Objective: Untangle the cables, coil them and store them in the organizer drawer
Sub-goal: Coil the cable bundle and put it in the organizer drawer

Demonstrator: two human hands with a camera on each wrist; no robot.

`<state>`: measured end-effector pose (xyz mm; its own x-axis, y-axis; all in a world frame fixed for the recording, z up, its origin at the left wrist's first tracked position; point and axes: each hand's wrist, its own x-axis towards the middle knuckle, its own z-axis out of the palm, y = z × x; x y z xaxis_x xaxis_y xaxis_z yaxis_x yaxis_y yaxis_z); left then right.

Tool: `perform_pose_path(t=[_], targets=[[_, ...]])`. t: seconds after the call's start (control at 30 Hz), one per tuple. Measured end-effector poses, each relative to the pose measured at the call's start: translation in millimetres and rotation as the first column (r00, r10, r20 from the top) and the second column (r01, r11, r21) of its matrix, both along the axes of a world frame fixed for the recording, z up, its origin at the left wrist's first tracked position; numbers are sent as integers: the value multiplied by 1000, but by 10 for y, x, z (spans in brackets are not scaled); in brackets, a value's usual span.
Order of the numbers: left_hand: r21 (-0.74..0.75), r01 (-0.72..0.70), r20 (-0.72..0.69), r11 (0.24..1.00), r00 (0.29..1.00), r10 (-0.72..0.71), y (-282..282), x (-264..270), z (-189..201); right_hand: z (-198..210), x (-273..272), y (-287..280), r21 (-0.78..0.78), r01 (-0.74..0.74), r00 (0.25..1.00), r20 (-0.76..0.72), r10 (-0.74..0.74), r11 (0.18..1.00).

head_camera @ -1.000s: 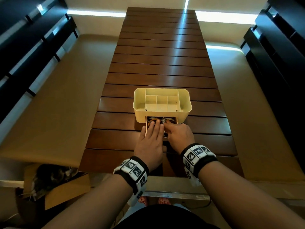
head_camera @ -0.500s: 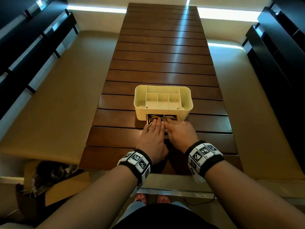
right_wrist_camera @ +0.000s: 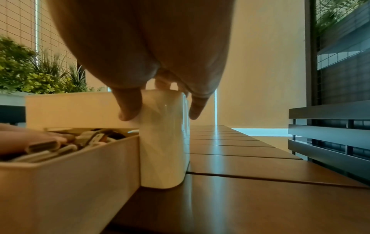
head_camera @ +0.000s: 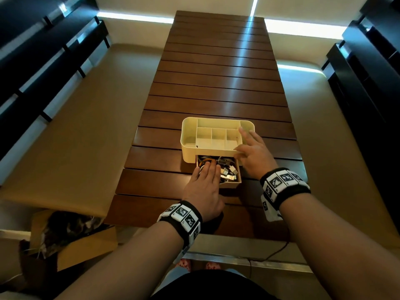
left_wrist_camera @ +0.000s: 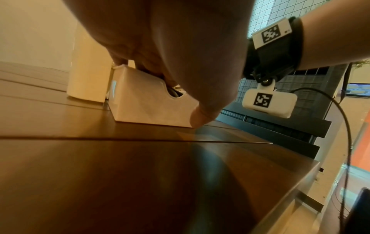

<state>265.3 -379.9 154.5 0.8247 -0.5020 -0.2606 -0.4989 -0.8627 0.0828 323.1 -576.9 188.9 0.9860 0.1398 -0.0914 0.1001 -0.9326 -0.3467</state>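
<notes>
From above, my left hand (head_camera: 204,187) presses flat on the tangled cables (head_camera: 225,169) in the pulled-out drawer (head_camera: 229,185) of the cream plastic organizer (head_camera: 188,152). At the right wrist, my right hand (right_wrist_camera: 158,88) clamps the organizer's corner; protruding plugs could jam the drawer.

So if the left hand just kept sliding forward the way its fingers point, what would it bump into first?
Probably the organizer front wall above the drawer slot. The left hand lies flat on the cables, fingers pointing at it, though depth is hard to judge.
</notes>
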Motion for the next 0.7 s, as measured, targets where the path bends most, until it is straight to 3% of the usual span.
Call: perform_pose_path(t=[0.37,0.7], targets=[[-63,10,69,998,998,-6,12,75,-66,82,-272,88,-43,52,998,-32,-53,998],[-267,72,108,961,993,-45,160,96,-20,92,-291,118,-74,38,999,-33,-41,997]])
